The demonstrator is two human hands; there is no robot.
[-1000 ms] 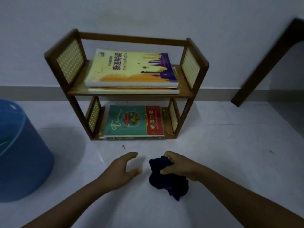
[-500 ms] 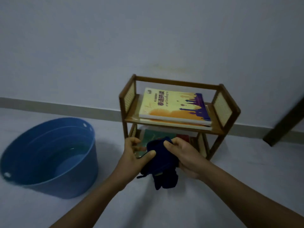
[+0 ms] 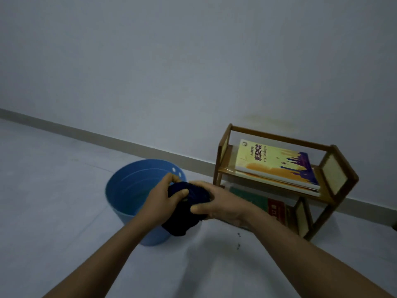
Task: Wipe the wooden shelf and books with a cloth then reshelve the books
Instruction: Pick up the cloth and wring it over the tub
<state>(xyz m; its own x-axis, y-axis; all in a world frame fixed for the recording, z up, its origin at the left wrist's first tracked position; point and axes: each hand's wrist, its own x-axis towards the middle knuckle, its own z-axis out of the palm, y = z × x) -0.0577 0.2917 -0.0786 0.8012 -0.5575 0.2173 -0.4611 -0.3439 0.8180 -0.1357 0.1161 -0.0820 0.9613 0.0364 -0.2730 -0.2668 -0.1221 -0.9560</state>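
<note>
From my head camera, I am gripping the dark blue cloth (image 3: pixel 187 203) with both hands: my left hand (image 3: pixel 160 201) is clenching its left side, and my right hand (image 3: pixel 219 201) is wrapping over its right side. I am holding it bunched over the near rim of the blue tub (image 3: pixel 129 190) on the floor. The wooden shelf (image 3: pixel 277 136) is standing to the right by the wall, with a yellow book (image 3: pixel 275 164) lying flat on its top tier and a green and red book (image 3: pixel 266 203) below.
</note>
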